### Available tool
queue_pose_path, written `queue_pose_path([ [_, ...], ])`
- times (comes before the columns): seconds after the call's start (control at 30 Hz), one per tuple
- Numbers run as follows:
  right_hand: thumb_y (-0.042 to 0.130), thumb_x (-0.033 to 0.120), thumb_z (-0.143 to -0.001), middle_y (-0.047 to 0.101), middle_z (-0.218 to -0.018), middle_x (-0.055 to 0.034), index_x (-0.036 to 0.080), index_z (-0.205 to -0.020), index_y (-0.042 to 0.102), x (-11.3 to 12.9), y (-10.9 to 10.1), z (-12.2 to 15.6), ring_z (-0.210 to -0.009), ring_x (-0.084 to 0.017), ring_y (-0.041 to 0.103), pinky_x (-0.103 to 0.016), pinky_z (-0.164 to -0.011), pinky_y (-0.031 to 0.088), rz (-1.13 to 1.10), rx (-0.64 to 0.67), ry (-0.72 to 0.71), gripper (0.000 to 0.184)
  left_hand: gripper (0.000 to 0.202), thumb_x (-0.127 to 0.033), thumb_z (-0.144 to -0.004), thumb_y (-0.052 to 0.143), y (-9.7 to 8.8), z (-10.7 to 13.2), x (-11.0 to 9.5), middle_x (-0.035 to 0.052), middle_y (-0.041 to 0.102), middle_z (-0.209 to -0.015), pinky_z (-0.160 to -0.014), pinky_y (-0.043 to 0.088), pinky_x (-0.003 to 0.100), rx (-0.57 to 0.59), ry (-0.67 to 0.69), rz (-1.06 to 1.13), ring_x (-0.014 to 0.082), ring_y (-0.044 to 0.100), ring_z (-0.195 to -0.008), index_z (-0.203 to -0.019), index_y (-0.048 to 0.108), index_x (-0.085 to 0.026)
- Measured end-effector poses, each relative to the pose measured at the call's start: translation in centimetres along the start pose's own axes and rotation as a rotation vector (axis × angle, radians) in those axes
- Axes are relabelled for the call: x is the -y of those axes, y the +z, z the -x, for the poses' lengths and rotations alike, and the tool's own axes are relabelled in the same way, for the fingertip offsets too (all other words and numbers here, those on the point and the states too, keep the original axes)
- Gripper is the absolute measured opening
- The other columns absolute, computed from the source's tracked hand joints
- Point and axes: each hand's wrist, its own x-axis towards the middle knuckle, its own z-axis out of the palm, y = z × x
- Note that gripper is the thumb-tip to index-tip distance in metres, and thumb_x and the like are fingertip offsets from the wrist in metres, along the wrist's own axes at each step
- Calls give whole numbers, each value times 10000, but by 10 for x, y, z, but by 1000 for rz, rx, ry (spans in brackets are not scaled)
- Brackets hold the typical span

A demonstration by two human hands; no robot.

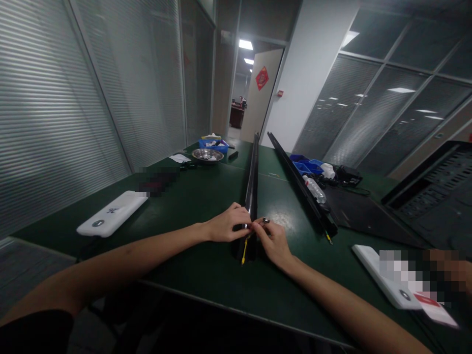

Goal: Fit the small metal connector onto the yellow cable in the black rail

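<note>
A long black rail (252,182) lies down the middle of the green table (206,196), running away from me. My left hand (226,223) grips the near part of the rail from the left, fingers curled on it. My right hand (273,241) is closed in a pinch beside the rail, holding a small metal piece (265,221) at its fingertips. A yellow wire (245,250) hangs from the rail's near end between my hands.
A second black rail (298,182) lies to the right, with a plastic bottle (315,189) and blue bins (304,164) beside it. White flat devices lie at left (112,214) and right (383,278). A metal bowl (207,155) sits far back. A black panel (368,211) lies right.
</note>
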Motion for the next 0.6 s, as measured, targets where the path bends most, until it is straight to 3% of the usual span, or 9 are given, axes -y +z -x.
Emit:
queue_pose_path([
  [0.23, 418, 343, -1068, 703, -888, -53, 192, -1009, 717, 6, -4, 2, -798, -189, 655, -291, -761, 505, -19, -38, -37, 340, 195, -338, -1010, 548, 2, -2, 3, 34, 718, -971, -973, 320, 360, 22, -56, 92, 204, 608, -959, -988, 672, -189],
  [0.43, 442, 360, -1053, 586, -674, -8, 197, -1036, 709, 4, -5, 4, -677, -191, 611, -287, -679, 487, -1, -84, 12, 313, 202, -356, -1016, 561, 3, -2, 5, 25, 721, -1022, -981, 301, 353, 24, -72, 104, 195, 612, -980, -1010, 686, -198],
  [0.6, 503, 356, -1032, 629, -738, -14, 194, -989, 710, 1, -5, 2, -656, -167, 597, -271, -652, 474, -33, -53, 7, 266, 223, -371, -1030, 541, 5, -2, 8, 26, 715, -1023, -951, 307, 333, 44, -88, 118, 194, 608, -992, -1021, 683, -199],
])
